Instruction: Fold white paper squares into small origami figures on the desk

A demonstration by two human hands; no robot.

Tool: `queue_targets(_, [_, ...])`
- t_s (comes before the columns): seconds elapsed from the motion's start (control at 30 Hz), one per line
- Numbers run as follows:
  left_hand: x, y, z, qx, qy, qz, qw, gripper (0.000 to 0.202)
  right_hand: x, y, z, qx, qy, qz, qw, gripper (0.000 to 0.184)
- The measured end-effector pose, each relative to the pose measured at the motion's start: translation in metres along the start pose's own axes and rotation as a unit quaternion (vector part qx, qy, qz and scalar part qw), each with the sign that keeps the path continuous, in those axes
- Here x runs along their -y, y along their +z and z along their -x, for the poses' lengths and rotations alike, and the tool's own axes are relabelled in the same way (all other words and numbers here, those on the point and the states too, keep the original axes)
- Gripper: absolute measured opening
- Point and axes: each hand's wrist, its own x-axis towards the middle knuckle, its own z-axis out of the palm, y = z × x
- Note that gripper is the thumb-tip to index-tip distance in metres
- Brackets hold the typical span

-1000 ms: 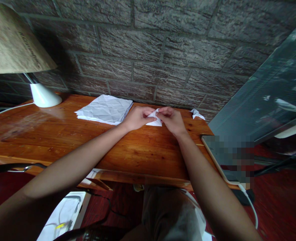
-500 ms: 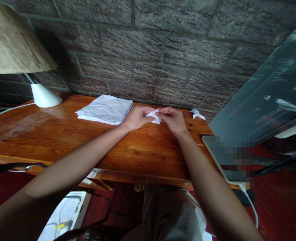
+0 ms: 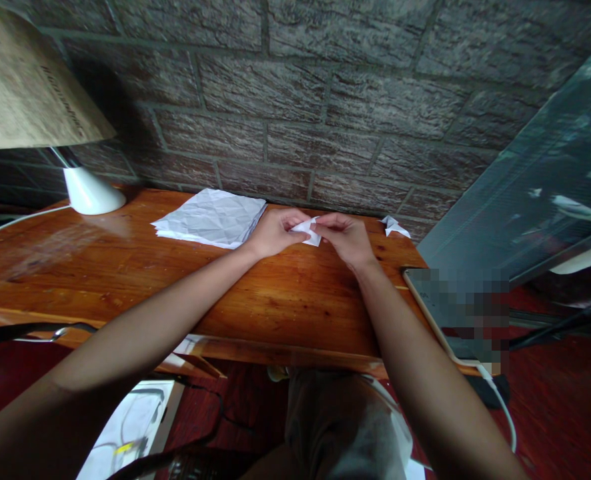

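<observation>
A small piece of folded white paper (image 3: 313,236) is held between my two hands above the wooden table (image 3: 275,300). My left hand (image 3: 276,233) pinches its left side between thumb and fingers. At its upper right edge, my right hand (image 3: 344,235) grips it with the thumb and fingertips. The fingers cover part of the paper. Left of my left hand lies a stack of creased white sheets (image 3: 210,217). Beyond my right hand, near the wall, sits another folded white paper piece (image 3: 394,227).
A lamp with a white base (image 3: 93,191) stands at the back left, its cord running left. A tablet (image 3: 443,313) with a white cable lies at the table's right edge. A brick wall (image 3: 295,100) rises behind. Below left is a white box (image 3: 130,427).
Hardly anything differs. Both hands keep their grip on the folded paper, with only a very slight shift of the fingers and of the view.
</observation>
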Motion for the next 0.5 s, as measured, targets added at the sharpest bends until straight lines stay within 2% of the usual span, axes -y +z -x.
queue_targets(0.27, [-0.005,-0.004,-0.001,-0.009,-0.018,-0.018,1.000,0.029,-0.001,0.002,0.000,0.002,-0.027,0.032,0.999,0.027])
queue_targets(0.5, [-0.011,-0.003,0.000,0.007,-0.044,0.023,0.999,0.037,0.002,0.002,0.001,0.010,0.004,0.008,1.000,0.031])
